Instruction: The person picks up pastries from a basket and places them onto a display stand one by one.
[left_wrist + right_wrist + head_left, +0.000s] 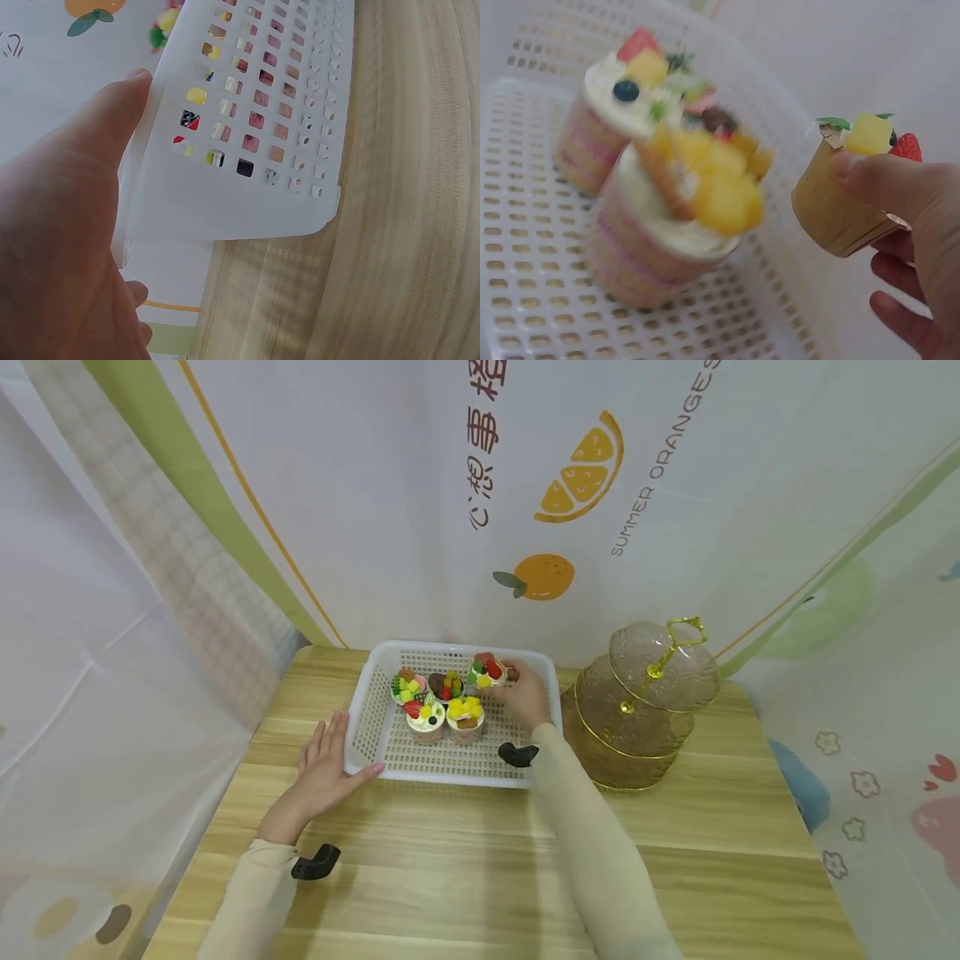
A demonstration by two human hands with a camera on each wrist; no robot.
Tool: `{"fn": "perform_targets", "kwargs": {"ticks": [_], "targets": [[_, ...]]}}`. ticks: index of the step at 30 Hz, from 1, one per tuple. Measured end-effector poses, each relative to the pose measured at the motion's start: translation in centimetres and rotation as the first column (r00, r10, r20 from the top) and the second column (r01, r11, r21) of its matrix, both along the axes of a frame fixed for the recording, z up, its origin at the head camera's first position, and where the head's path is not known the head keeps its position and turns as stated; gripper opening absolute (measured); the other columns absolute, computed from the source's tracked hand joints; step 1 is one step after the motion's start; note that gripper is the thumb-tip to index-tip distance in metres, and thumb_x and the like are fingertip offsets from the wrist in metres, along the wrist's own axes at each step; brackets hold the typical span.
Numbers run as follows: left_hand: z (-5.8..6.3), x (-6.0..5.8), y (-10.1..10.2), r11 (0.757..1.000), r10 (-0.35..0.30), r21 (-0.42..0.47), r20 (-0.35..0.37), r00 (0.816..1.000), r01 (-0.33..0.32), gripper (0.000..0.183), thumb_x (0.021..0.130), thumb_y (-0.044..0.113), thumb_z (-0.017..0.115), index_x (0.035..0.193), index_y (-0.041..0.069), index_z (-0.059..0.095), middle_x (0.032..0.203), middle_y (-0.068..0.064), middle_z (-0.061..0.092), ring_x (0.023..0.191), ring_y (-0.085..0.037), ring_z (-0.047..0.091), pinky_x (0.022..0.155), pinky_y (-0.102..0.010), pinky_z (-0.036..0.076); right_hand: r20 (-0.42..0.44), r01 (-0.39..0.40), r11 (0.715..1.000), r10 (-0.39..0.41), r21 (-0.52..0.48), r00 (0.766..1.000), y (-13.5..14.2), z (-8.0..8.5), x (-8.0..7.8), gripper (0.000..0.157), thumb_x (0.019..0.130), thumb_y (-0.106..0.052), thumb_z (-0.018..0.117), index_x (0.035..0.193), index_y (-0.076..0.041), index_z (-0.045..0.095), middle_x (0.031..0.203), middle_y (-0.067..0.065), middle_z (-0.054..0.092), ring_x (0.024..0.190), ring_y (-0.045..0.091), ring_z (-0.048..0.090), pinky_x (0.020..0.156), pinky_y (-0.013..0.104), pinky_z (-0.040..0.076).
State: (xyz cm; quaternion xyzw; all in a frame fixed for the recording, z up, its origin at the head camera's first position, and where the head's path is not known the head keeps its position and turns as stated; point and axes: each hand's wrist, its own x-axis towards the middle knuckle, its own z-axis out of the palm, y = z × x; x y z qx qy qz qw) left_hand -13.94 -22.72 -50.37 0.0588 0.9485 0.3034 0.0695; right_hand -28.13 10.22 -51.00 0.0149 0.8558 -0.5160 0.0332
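A white plastic basket (442,779) with a perforated wall stands on the wooden table. My left hand (324,774) rests at its front left corner, fingers straight along the outer left side and thumb at the front rim. In the right wrist view, my right hand (911,217) pinches a small cupcake (829,199) in a tan paper cup, topped with yellow fruit, a strawberry and green leaves. This cupcake is held at the basket's back right. Several dessert cups are grouped inside the basket, among them a mango-topped cup (664,232) and a cream-topped cup (592,142).
Right of the basket stands a tiered stand (637,727) with clear brown plates, gold rims and a gold handle (686,631). A white printed curtain (405,510) hangs right behind the table. Bare wood (450,860) stretches in front of the basket.
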Motion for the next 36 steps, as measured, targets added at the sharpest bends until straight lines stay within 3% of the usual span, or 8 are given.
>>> {"fn": "perform_targets", "kwargs": {"ticks": [6,10,17,21,25,31,36], "targets": [[-0.1,0.1,-0.4,1.0,0.003,-0.003,-0.006,1.0,-0.003,0.111,0.091,0.057,0.061,0.158,0.004,-0.009,0.166,-0.024,-0.006,0.15,-0.052,-0.01,0.112,-0.075,-0.003,-0.107,-0.073,0.997,0.077,0.038,0.991,0.6,4.0,0.8,0.067,0.079,-0.03,0.083,0.139,-0.015,0.054,0.125,0.009,0.066,0.11,0.025,0.062,0.094,0.044,0.054],[0.0,0.0,-0.1,1.0,0.009,0.006,-0.004,1.0,-0.009,0.111,0.09,0.056,0.062,0.158,0.003,-0.008,0.166,-0.024,-0.005,0.15,-0.052,-0.009,0.113,-0.074,-0.003,-0.135,-0.111,0.994,0.113,0.022,0.984,1.8,6.0,2.2,0.066,0.08,-0.029,0.083,0.138,-0.013,0.055,0.127,0.01,0.065,0.115,0.026,0.061,0.098,0.045,0.052],[0.0,0.0,0.1,1.0,0.002,0.008,0.004,1.0,-0.002,0.111,0.091,0.056,0.061,0.158,0.004,-0.01,0.166,-0.024,-0.005,0.149,-0.052,-0.009,0.112,-0.075,-0.003,-0.073,-0.11,0.994,0.11,-0.003,0.991,4.4,7.3,7.3,0.068,0.078,-0.032,0.085,0.137,-0.018,0.056,0.126,0.008,0.067,0.107,0.029,0.066,0.092,0.041,0.056],[0.0,0.0,0.0,1.0,0.003,0.01,0.007,1.0,-0.003,0.111,0.09,0.056,0.061,0.158,0.004,-0.011,0.166,-0.025,-0.005,0.149,-0.053,-0.009,0.112,-0.075,-0.002,-0.105,-0.11,0.994,0.11,0.006,0.988,6.1,7.9,10.0,0.068,0.078,-0.031,0.085,0.137,-0.017,0.056,0.126,0.01,0.067,0.104,0.031,0.068,0.089,0.043,0.058],[0.0,0.0,0.0,1.0,0.006,0.009,0.008,1.0,-0.007,0.111,0.09,0.055,0.062,0.158,0.004,-0.01,0.166,-0.025,-0.006,0.149,-0.052,-0.009,0.112,-0.074,-0.003,-0.124,-0.096,0.995,0.097,0.016,0.988,8.2,8.8,12.3,0.067,0.077,-0.031,0.085,0.137,-0.018,0.057,0.127,0.01,0.068,0.104,0.028,0.069,0.087,0.032,0.058],[-0.1,0.0,-0.1,1.0,0.006,0.017,0.002,1.0,-0.006,0.112,0.09,0.055,0.063,0.158,0.005,-0.01,0.165,-0.026,-0.005,0.149,-0.053,-0.008,0.113,-0.073,-0.003,-0.18,-0.049,0.999,0.049,0.003,0.982,11.6,11.7,15.4,0.065,0.079,-0.019,0.084,0.137,-0.012,0.056,0.127,0.012,0.067,0.101,0.01,0.069,0.085,0.016,0.055],[-0.4,0.0,-0.1,1.0,0.004,0.016,0.011,1.0,-0.004,0.112,0.09,0.056,0.062,0.158,0.007,-0.013,0.165,-0.026,-0.007,0.149,-0.053,-0.009,0.113,-0.073,-0.004,-0.277,0.026,0.999,-0.019,0.02,0.961,14.2,14.4,16.7,0.064,0.081,-0.012,0.082,0.138,-0.008,0.055,0.117,-0.015,0.067,0.094,-0.008,0.065,0.081,0.011,0.054]]}}
